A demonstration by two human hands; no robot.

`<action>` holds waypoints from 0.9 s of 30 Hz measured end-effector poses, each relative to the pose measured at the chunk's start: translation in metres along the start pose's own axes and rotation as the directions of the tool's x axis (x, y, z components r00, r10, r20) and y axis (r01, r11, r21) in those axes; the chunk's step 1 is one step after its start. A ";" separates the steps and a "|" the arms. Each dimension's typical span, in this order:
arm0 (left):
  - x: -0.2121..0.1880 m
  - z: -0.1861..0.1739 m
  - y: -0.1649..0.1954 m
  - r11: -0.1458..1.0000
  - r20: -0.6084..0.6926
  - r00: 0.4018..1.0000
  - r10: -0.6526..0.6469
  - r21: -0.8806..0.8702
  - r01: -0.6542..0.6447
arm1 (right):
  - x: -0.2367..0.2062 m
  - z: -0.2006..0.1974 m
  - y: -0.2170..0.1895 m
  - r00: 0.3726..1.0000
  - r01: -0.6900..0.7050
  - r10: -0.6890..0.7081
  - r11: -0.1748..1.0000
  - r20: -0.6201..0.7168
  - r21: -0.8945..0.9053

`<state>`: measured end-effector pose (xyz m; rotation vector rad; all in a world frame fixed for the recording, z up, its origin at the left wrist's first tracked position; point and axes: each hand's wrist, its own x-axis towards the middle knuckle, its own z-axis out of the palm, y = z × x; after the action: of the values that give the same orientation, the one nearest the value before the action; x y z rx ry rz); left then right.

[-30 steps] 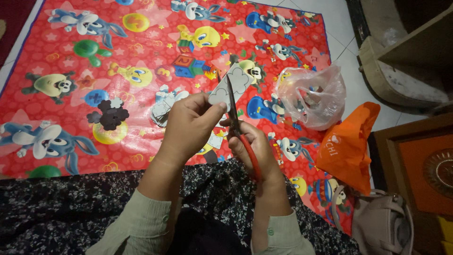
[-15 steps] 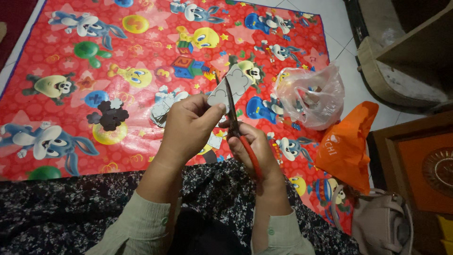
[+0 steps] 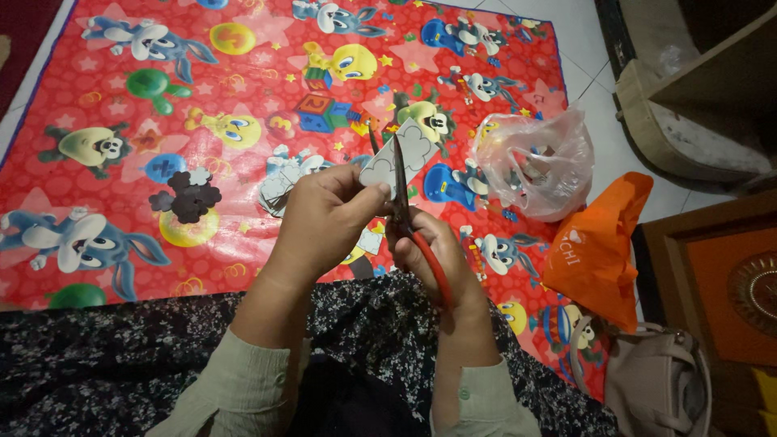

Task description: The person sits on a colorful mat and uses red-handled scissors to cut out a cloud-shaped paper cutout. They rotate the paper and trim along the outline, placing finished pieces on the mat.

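My left hand (image 3: 324, 218) pinches a small grey-white paper cut-out (image 3: 402, 154) with scalloped edges, held up over the red cartoon-print mat (image 3: 243, 89). My right hand (image 3: 433, 255) grips red-handled scissors (image 3: 409, 214), whose dark blades run up across the paper. Both hands are close together above my lap, which is covered by dark flowered cloth (image 3: 121, 348).
A dark flower-shaped cut-out (image 3: 188, 197) lies on the mat at the left, and a pale paper piece (image 3: 279, 182) lies just beyond my left hand. At the right are a clear plastic bag (image 3: 538, 166), an orange bag (image 3: 599, 243), a beige handbag (image 3: 655, 384) and wooden furniture (image 3: 712, 267).
The hands and scissors have stayed almost in place; the paper has turned only slightly between the blades.
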<state>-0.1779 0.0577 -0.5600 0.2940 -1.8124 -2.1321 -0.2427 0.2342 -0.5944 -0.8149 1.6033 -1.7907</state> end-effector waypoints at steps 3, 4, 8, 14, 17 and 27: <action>0.001 0.001 -0.002 0.999 0.002 1.000 -0.006 -0.033 0.007 | 0.000 -0.001 0.000 1.000 0.004 -0.004 1.000 0.012 -0.009; 0.001 0.001 -0.002 1.000 0.000 1.000 -0.011 -0.018 0.011 | -0.001 -0.001 0.000 1.000 0.009 -0.008 1.000 0.012 -0.017; 0.002 0.001 -0.003 0.999 0.010 1.000 -0.021 -0.044 0.022 | -0.002 -0.002 -0.002 1.000 0.017 -0.017 1.000 0.004 -0.002; 0.000 0.000 -0.003 1.000 0.007 1.000 -0.026 -0.006 0.026 | -0.003 -0.002 -0.004 0.999 0.011 -0.012 0.999 0.031 0.030; 0.000 0.000 -0.003 1.000 0.003 1.000 -0.024 -0.015 0.024 | -0.004 -0.003 -0.004 0.999 0.017 -0.017 1.000 0.038 0.025; -0.003 0.005 0.000 0.989 -0.128 0.985 0.120 0.108 -0.106 | -0.004 -0.004 -0.002 1.000 -0.012 0.012 0.998 0.001 -0.054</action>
<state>-0.1767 0.0635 -0.5595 0.3413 -1.8169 -1.9017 -0.2433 0.2397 -0.5925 -0.8284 1.6584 -1.7451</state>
